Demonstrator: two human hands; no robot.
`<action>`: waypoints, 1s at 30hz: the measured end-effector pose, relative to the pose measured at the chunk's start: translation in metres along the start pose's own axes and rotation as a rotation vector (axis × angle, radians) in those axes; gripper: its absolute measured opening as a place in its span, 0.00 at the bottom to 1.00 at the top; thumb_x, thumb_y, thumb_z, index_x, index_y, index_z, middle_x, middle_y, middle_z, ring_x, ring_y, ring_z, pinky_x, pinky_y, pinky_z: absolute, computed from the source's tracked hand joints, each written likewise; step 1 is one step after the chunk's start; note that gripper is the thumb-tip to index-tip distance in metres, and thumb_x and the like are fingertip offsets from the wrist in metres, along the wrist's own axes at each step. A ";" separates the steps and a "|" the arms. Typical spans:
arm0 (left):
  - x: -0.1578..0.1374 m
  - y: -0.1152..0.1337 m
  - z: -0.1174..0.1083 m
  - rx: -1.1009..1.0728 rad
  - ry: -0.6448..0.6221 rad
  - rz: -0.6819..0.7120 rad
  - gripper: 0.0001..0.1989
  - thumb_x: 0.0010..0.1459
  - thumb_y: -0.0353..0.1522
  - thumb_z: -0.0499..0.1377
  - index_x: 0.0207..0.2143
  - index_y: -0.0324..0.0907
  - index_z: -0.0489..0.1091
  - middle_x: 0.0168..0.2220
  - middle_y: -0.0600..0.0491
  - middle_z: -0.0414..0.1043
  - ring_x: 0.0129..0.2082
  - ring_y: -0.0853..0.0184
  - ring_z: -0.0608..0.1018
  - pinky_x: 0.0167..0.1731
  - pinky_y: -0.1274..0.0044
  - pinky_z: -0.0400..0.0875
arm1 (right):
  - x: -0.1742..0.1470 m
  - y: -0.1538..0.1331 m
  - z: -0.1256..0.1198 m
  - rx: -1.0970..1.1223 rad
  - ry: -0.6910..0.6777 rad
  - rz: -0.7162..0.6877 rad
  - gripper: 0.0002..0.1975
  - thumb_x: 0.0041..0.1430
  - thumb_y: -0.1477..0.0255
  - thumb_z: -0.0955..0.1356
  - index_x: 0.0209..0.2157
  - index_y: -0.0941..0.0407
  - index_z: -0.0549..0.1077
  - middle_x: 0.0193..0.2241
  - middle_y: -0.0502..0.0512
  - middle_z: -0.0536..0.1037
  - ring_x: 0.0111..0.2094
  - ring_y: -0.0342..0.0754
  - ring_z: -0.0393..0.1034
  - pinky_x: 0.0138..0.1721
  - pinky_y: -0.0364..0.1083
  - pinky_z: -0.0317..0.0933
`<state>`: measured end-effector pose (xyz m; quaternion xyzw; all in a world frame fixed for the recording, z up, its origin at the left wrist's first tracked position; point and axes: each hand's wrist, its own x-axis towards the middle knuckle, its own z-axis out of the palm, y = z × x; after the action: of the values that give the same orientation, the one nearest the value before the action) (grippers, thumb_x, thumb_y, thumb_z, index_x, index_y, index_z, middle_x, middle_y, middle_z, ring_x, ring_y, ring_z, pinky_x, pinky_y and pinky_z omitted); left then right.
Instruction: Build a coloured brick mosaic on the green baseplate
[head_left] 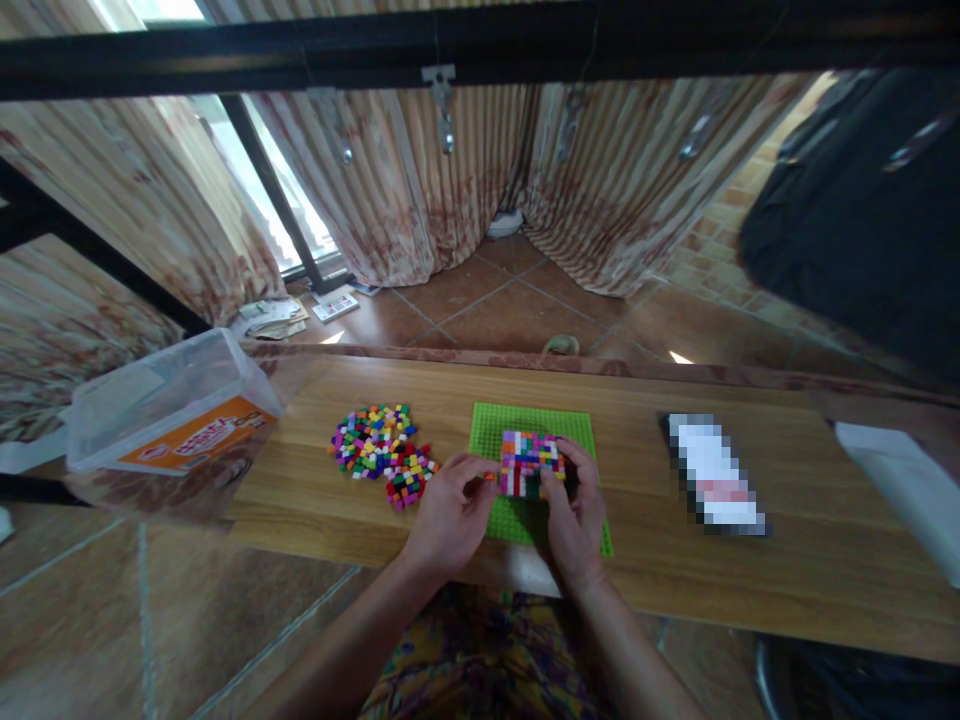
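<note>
A block built of multicoloured toy bricks (pixel 531 455) is held over the green studded baseplate (pixel 529 415). My right hand (pixel 576 515) grips the block from its right side, with the thumb on the near face. At the block's left edge, my left hand (pixel 451 512) pinches a small orange brick (pixel 490 477) between thumb and fingertips. Whether this brick touches the block I cannot tell. Left of the baseplate lies a loose pile of small coloured bricks (pixel 373 440), its near end close to my left hand.
A clear plastic box with an orange label (pixel 202 435) stands at the table's left end. To the right, a phone with a blurred screen (pixel 716 475) lies on the wooden table (pixel 637 590). A white sheet (pixel 900 490) is farther right. Dark metal bar (pixel 510 45) crosses above.
</note>
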<state>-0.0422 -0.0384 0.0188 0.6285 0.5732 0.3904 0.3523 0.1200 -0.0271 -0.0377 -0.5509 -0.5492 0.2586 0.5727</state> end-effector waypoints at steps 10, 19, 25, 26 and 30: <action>0.003 -0.010 0.013 -0.041 0.059 0.055 0.08 0.58 0.25 0.57 0.37 0.43 0.75 0.35 0.52 0.77 0.34 0.68 0.78 0.36 0.78 0.72 | 0.000 0.003 0.000 0.015 0.019 0.019 0.15 0.61 0.68 0.65 0.49 0.53 0.70 0.50 0.58 0.71 0.53 0.51 0.65 0.57 0.58 0.57; 0.005 -0.014 0.025 0.074 0.130 0.224 0.05 0.59 0.27 0.59 0.35 0.43 0.75 0.35 0.51 0.76 0.37 0.67 0.77 0.40 0.76 0.71 | 0.000 0.005 0.000 -0.009 0.024 0.022 0.14 0.61 0.68 0.65 0.49 0.53 0.70 0.49 0.57 0.72 0.53 0.51 0.65 0.57 0.57 0.57; 0.009 -0.021 0.032 -0.041 0.212 0.229 0.05 0.58 0.28 0.61 0.33 0.43 0.77 0.33 0.51 0.72 0.36 0.68 0.76 0.38 0.78 0.71 | 0.001 0.004 0.000 -0.004 0.019 0.018 0.14 0.61 0.68 0.65 0.49 0.53 0.70 0.50 0.57 0.72 0.53 0.51 0.65 0.57 0.58 0.57; 0.010 -0.022 0.033 -0.078 0.208 0.221 0.05 0.57 0.27 0.61 0.33 0.43 0.77 0.33 0.52 0.72 0.35 0.69 0.76 0.37 0.79 0.71 | 0.001 0.003 0.000 -0.004 0.019 0.017 0.14 0.61 0.68 0.65 0.49 0.53 0.70 0.50 0.58 0.72 0.53 0.51 0.66 0.57 0.58 0.57; 0.013 -0.025 0.037 -0.233 0.178 0.159 0.05 0.56 0.26 0.62 0.33 0.42 0.77 0.32 0.53 0.73 0.33 0.70 0.76 0.35 0.79 0.71 | 0.000 0.002 0.000 -0.018 0.014 0.021 0.14 0.61 0.67 0.65 0.49 0.53 0.69 0.50 0.58 0.71 0.53 0.51 0.65 0.56 0.58 0.57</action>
<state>-0.0201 -0.0225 -0.0188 0.5897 0.5013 0.5351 0.3386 0.1211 -0.0263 -0.0394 -0.5636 -0.5417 0.2561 0.5686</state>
